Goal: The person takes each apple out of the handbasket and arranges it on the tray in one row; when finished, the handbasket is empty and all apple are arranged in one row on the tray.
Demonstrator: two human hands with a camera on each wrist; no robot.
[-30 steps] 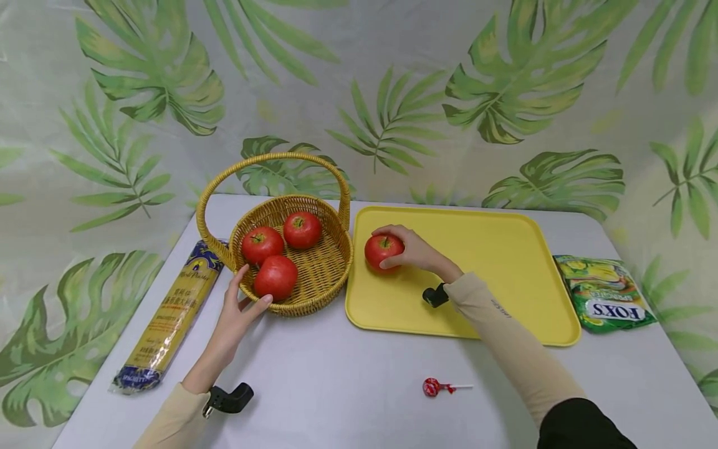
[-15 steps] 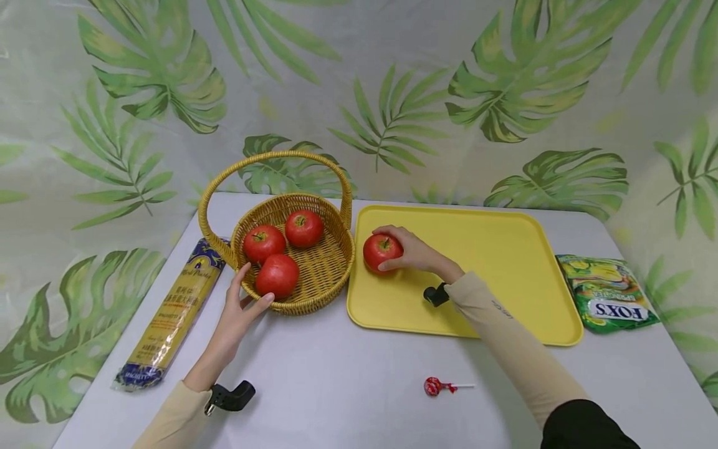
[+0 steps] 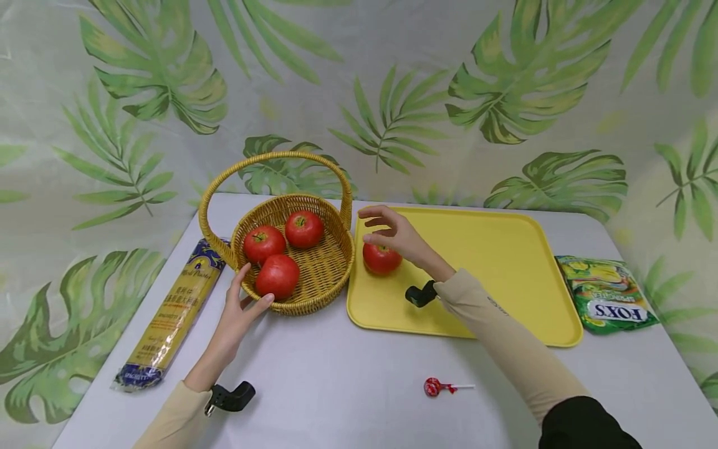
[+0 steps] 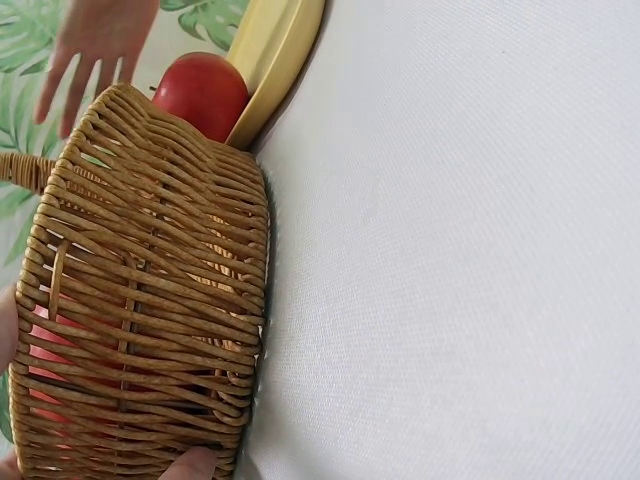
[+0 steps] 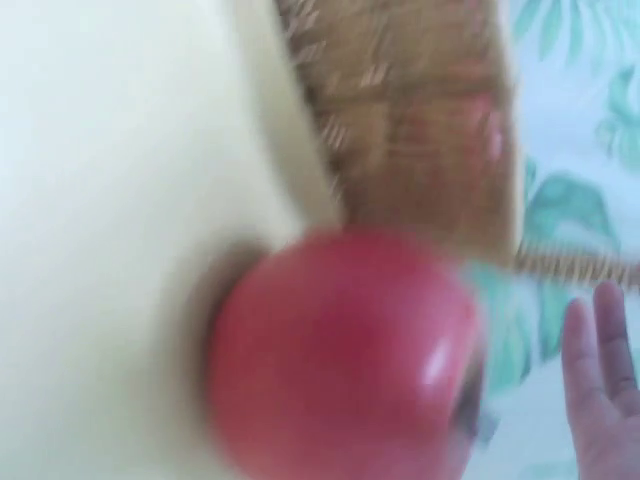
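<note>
A wicker basket point(image 3: 322, 274) with a tall handle holds several red apples, among them a front apple point(image 3: 277, 276). My left hand point(image 3: 238, 315) grips the basket's front left rim; in the left wrist view a fingertip point(image 4: 192, 464) lies against its outer wall. To the right, another red apple point(image 3: 381, 260) sits upright on the left part of a yellow tray point(image 3: 460, 268). Just above this apple is my right hand point(image 3: 395, 234), fingers apart and holding nothing; it hides part of the apple's top. The right wrist view shows the apple blurred, clear of the fingers point(image 5: 600, 370).
A spaghetti packet point(image 3: 171, 318) lies left of the basket. Right of the tray is a green FOX'S candy bag point(image 3: 608, 293). A red lollipop point(image 3: 433, 387) rests near the front of the white table point(image 3: 336, 386). A leaf-patterned cloth point(image 3: 404, 112) hangs behind.
My right hand has let go of the apple on the tray and risen up and slightly back from it. The apple stays on the tray. My left hand keeps its place on the basket.
</note>
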